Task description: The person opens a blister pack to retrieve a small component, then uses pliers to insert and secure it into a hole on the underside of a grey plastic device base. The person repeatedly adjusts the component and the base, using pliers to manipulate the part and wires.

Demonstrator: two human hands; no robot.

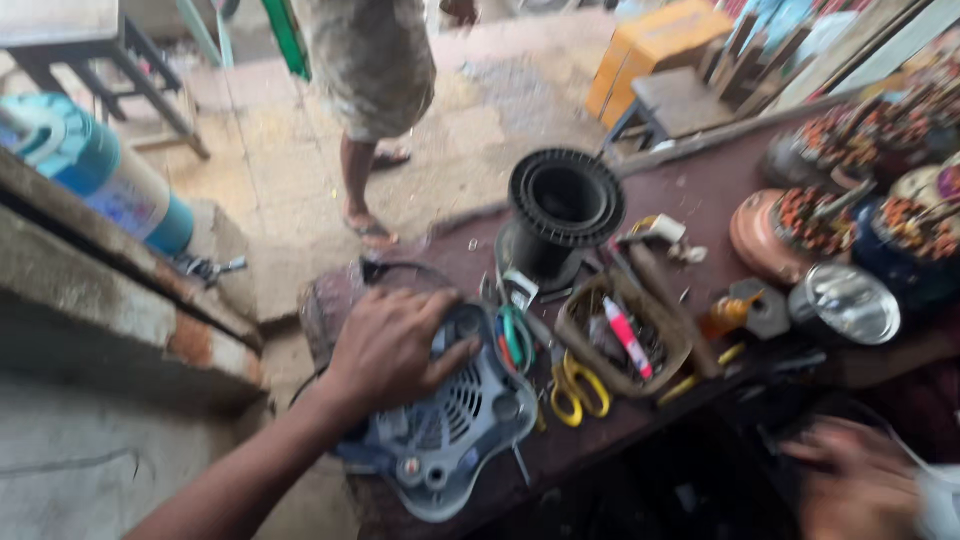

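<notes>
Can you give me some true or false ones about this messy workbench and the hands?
1. The left hand rests on a grey vented plastic cover. True.
2. The scissors have red handles. False: they are yellow.
3. A black ribbed ring stands on the workbench. True.
4. The right hand holds the scissors. False: it is blurred, low at the right, apart from them.
5. Another person's legs show beyond the bench. True.
</notes>
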